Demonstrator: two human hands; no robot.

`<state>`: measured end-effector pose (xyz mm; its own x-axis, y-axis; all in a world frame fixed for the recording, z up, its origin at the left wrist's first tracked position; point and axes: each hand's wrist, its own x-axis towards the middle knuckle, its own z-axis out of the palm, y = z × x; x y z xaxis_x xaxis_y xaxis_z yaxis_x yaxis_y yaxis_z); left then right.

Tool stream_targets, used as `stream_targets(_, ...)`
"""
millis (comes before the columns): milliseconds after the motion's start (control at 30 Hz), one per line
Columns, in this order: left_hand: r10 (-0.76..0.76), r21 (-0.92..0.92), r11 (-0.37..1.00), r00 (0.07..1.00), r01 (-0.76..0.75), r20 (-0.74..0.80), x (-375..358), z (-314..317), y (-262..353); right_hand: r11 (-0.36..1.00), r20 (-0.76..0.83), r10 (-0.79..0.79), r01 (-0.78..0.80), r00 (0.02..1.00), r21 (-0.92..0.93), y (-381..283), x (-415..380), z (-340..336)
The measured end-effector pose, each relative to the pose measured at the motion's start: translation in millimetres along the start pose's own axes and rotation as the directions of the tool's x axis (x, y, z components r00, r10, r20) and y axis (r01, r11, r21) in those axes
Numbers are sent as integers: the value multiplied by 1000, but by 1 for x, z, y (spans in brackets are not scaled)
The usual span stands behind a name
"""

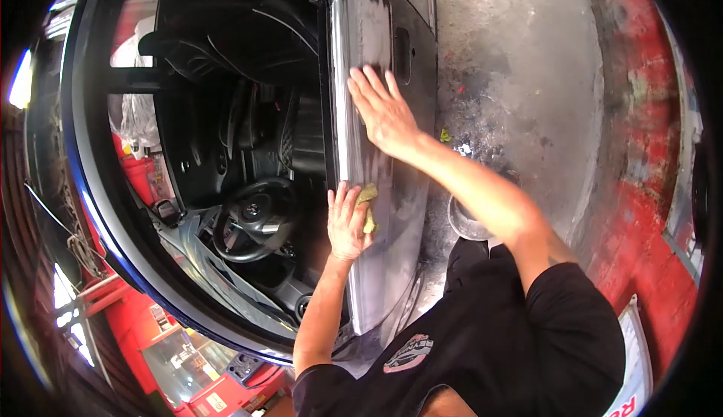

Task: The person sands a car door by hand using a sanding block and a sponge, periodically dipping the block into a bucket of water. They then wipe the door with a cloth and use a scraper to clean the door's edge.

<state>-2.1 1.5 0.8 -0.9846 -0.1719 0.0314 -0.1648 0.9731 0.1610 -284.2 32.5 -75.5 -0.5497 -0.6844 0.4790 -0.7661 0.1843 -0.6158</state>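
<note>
My left hand presses a small yellow sponge against the upper edge of a car door, just below the window opening. My right hand lies flat and open on the door's outer panel, fingers spread, near the dark handle recess. The panel is dull grey and looks scuffed, with streaks on it. My arms and black shirt fill the lower right.
Through the open window I see the steering wheel and the dark car interior. Grey concrete floor runs beside the door, with a red-painted strip beyond. A round pale container sits on the floor by my right arm. Red shop equipment stands at the lower left.
</note>
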Motion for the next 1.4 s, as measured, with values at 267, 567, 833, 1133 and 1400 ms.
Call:
stream_targets(267, 3, 20, 1000, 1000, -3, 2, -2, 2, -4, 997, -155, 59, -65, 986, -31, 21, 53, -8)
stream_targets(567, 16, 1, 1000, 999, -16, -29, -3, 1, -3, 985, -101, 26, -43, 995, -166, 36, 67, -15)
stream_targets(833, 55, -26, 998, 990, -59, -131, -11, 10, -10, 993, 45, 64, -68, 997, 98, -78, -91, 5)
stream_targets(1133, 34, -34, 999, 994, -38, -101, -9, 4, -1, 986, -186, 118, -93, 975, 138, -44, -32, 16)
stream_targets(1400, 5, 18, 1000, 997, -4, -72, -13, 10, -6, 995, -139, 76, -66, 987, 81, -26, -15, 16)
